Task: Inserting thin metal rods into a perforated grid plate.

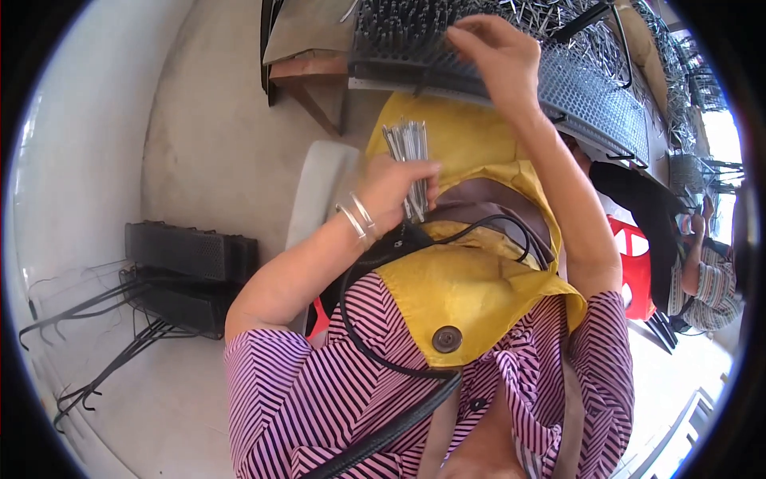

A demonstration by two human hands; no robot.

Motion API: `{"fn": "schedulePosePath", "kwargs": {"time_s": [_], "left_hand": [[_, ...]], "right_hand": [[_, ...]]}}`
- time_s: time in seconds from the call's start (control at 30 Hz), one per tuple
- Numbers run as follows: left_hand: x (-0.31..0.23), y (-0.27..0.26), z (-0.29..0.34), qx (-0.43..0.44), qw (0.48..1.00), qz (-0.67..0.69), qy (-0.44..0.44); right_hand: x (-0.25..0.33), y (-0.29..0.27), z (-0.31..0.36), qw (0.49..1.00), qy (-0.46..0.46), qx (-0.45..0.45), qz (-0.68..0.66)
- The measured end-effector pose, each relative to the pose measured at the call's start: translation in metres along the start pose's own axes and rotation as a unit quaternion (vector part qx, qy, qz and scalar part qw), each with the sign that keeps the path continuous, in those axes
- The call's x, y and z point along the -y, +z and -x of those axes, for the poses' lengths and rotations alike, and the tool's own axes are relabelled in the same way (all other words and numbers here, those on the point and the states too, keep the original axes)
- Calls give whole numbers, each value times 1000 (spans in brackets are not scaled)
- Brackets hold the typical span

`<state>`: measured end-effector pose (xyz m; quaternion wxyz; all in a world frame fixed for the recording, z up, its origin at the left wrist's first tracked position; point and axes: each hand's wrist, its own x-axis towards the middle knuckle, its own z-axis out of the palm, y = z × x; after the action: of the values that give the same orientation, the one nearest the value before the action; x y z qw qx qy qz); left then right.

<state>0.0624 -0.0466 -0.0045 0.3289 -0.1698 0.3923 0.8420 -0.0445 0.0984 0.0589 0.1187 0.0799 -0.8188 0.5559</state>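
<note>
My left hand [391,188] is closed round a bundle of thin silvery metal rods [409,152] that stick up above the fist, over my lap. Further off and to the right, my right hand [503,60] reaches over a dark perforated rack [399,68], where many similar pieces stand upright in the holes. Its thumb and forefinger are pinched together near the rack's right part. Whatever lies between those fingertips is too small to make out.
Loose metal pieces [542,24] are heaped behind the rack, beside a perforated grey panel [594,96]. Dark racks with long hooked rods [183,263] stand on the floor at left. Another person in a striped top [710,295] sits at far right, near a red chair [634,271].
</note>
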Motion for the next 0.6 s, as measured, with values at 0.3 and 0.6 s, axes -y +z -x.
{"fn": "schedulePosePath", "kwargs": {"time_s": [0.3, 0.6], "left_hand": [[-1, 5, 1, -6, 1000, 2, -24], [-1, 4, -2, 52, 998, 21, -14]], "right_hand": [[20, 17, -22, 971, -131, 26, 198], [14, 1, 11, 989, -62, -25, 132]]}}
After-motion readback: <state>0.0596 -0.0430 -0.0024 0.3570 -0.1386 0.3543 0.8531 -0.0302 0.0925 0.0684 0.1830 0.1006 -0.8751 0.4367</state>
